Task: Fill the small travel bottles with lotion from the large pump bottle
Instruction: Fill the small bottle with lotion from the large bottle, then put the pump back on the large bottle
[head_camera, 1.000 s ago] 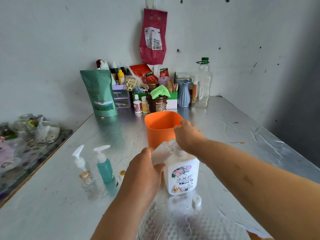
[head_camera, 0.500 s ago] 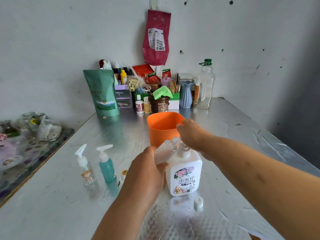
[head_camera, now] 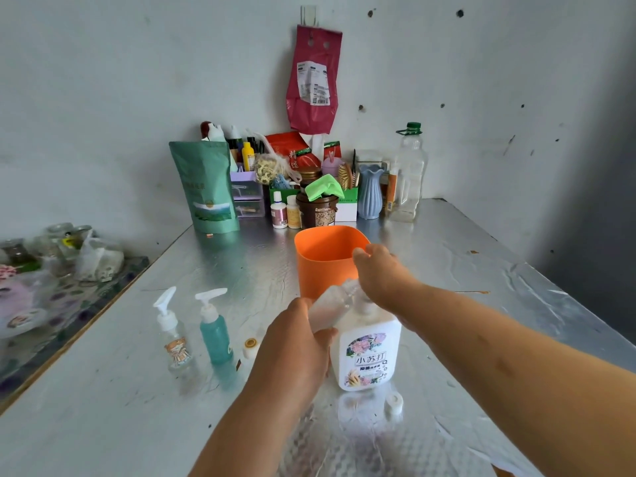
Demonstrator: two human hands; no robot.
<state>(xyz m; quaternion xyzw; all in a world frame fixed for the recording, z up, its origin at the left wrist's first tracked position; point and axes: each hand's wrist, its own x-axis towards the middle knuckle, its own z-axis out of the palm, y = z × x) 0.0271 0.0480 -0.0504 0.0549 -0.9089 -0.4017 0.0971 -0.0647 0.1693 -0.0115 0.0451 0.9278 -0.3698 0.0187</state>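
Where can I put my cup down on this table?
Bare table lies right of the orange cup, and near the front-left corner, before the clear pump bottle and teal pump bottle. The back wall is crowded with bottles and boxes.

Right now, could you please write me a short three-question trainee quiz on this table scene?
1. True or false: the left hand holds a small clear bottle tilted against the top of the pump bottle.
2. Which colour is the cup behind the pump bottle? A) orange B) blue C) black
3. Fill in: the right hand rests on the ____ of the pump bottle.

Key
1. True
2. A
3. top; its pump head is hidden under the hand.
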